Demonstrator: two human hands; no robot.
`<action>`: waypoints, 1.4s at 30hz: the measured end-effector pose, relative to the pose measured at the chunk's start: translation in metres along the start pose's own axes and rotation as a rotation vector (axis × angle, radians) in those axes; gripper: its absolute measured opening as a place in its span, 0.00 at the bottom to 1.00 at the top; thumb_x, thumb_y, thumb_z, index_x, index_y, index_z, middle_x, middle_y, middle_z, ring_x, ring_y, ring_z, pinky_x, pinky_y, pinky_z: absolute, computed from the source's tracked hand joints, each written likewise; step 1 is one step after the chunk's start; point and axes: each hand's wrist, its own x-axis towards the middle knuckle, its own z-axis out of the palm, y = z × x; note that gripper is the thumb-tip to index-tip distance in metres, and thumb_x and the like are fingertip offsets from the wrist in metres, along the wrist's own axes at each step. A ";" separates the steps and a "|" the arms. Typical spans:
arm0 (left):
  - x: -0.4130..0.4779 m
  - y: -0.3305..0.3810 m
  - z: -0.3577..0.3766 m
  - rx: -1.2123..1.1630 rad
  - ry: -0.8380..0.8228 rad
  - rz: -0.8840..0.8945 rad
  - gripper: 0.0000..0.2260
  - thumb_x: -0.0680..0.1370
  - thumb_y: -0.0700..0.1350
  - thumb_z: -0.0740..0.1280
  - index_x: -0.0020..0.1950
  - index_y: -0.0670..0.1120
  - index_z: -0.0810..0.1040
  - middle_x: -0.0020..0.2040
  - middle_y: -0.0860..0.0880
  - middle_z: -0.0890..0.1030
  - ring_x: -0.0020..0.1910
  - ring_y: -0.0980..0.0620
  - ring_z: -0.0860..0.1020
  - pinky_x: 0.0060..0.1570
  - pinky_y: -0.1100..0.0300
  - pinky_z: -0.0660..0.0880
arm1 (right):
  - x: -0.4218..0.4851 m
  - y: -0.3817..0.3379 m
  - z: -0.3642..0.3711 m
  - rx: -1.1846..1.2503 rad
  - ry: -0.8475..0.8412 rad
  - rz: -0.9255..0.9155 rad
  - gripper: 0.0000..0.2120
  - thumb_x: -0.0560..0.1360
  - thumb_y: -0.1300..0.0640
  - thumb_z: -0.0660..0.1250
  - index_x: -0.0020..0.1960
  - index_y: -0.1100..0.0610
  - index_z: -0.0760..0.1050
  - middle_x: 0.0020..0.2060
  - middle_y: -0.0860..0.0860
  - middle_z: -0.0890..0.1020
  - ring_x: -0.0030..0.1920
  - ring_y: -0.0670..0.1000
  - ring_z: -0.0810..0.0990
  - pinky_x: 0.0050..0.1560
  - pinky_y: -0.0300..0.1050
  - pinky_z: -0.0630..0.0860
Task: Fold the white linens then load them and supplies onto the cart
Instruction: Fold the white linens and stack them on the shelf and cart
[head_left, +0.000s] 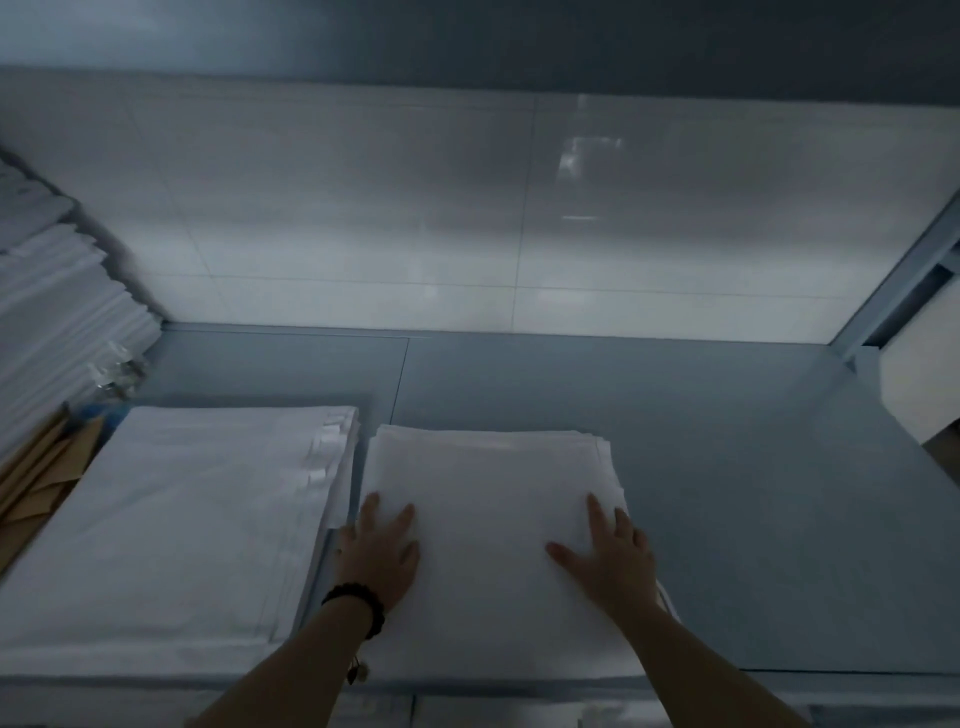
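View from a person's head, looking down at a grey-blue shelf in dim light. 2 bare forearms reach forward from the bottom edge.

The left hand and right hand both lie palm down on a folded white linen. This linen rests on the shelf, at the centre near the front edge. The grip of each hand is spread, with fingers straight and flat on the cloth and pinching nothing. The left hand rests at the linen's left edge and the right hand near its right edge.

A black beaded bracelet circles the left wrist.

Just beside the linen, to its left, lies a larger stack of folded white sheets. Further left are brown paper items and a tall pile of white linens. A pale tiled wall stands behind the shelf.
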 end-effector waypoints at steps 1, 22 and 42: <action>0.000 -0.001 0.000 -0.005 0.011 0.008 0.23 0.80 0.57 0.57 0.75 0.62 0.59 0.78 0.48 0.48 0.71 0.39 0.59 0.71 0.49 0.59 | 0.000 0.001 -0.002 -0.003 -0.002 0.000 0.45 0.68 0.24 0.57 0.77 0.41 0.44 0.77 0.52 0.54 0.73 0.60 0.57 0.69 0.56 0.61; -0.013 0.009 -0.008 -0.093 -0.029 -0.042 0.20 0.82 0.48 0.55 0.74 0.62 0.63 0.78 0.49 0.48 0.69 0.39 0.64 0.70 0.50 0.64 | -0.010 0.007 -0.014 0.215 -0.036 0.031 0.38 0.70 0.37 0.69 0.75 0.41 0.57 0.71 0.54 0.59 0.68 0.60 0.64 0.65 0.53 0.66; -0.035 0.046 -0.038 -0.417 0.326 -0.115 0.14 0.79 0.43 0.60 0.65 0.50 0.73 0.68 0.42 0.66 0.61 0.39 0.68 0.64 0.45 0.67 | -0.019 0.009 -0.044 0.451 0.230 -0.039 0.23 0.73 0.70 0.63 0.65 0.55 0.76 0.63 0.53 0.74 0.50 0.47 0.75 0.44 0.21 0.62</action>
